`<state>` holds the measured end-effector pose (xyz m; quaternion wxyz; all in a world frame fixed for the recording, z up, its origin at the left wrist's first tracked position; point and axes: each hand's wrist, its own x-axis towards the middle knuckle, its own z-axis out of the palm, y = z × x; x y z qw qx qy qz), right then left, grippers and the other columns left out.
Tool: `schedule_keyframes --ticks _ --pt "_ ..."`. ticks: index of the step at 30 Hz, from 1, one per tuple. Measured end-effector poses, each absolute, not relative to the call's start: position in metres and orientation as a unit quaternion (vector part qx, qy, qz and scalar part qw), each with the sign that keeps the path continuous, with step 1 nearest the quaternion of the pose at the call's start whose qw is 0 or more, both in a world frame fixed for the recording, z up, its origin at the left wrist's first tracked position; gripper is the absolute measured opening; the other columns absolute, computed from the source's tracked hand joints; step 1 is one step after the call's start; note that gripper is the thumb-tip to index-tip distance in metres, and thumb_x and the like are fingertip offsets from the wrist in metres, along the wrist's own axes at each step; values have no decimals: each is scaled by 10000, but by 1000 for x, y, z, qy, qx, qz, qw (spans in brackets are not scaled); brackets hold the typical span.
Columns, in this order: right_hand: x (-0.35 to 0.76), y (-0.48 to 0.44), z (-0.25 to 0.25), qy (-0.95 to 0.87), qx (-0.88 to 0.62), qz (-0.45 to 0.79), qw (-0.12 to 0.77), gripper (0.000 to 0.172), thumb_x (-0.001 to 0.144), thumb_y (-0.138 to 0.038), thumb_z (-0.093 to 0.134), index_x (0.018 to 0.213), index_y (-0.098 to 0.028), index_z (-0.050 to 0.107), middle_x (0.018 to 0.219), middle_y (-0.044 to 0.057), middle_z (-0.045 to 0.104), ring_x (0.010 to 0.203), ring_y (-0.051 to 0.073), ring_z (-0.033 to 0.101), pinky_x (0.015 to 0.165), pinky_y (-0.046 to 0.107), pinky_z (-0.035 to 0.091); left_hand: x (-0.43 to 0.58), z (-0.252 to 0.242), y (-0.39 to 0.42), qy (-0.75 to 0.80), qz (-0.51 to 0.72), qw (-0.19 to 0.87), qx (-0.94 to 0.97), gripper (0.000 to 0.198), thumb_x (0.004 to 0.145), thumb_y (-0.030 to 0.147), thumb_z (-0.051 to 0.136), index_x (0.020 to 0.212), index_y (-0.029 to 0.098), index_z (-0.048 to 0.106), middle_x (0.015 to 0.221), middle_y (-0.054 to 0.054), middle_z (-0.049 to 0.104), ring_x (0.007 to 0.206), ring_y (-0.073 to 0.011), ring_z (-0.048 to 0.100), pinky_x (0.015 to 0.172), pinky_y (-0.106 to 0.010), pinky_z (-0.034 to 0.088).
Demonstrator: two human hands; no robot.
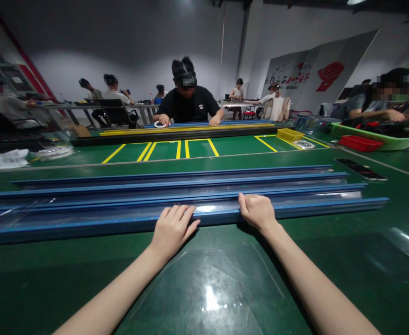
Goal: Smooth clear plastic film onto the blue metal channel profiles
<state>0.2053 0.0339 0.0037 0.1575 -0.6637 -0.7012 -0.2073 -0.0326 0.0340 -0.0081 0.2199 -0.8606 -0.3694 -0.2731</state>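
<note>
Several long blue channel rails (96,219) lie side by side across the green table in the head view. Clear plastic (209,206) glints inside the nearest one. My left hand (172,228) curls its fingers over that rail's near edge, thumb pointing right along the front side. To the right, my right hand (258,210) is closed around the same edge, its fingertips hidden behind the hand. A transparent sheet (207,274) lies flat on the tabletop between my forearms.
A black phone (359,169) lies right of the rails. Across the table, a person (192,104) works at black and yellow rails (190,131). Yellow tape strips (178,150), a yellow tray (290,135), a red tray (360,143) and a green bin (396,138) are further back.
</note>
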Motion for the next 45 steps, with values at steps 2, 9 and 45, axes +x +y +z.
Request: schedule_keyframes --ticks 2,9,45 --pt "212 32 5 -686 -679 -213 152 501 849 -295 262 536 -143 623 567 86 637 502 156 570 462 258 223 -32 -7 33 -374 -274 230 -856 285 817 350 458 984 138 549 886 -72 627 789 -188 537 689 -312 353" --pt "222 29 6 -668 -698 -215 143 491 838 -297 279 532 -142 631 568 95 640 504 165 573 462 261 234 -30 -5 32 -397 -271 238 -844 370 798 413 471 1016 124 546 915 -82 631 807 -209 536 732 -338 331" --pt "225 26 0 -709 -572 -329 247 404 825 -247 347 467 -165 516 487 12 523 486 86 426 503 227 230 -28 -11 35 -336 -222 193 -895 304 825 293 412 1076 145 497 800 -57 588 739 -179 506 659 -307 339"
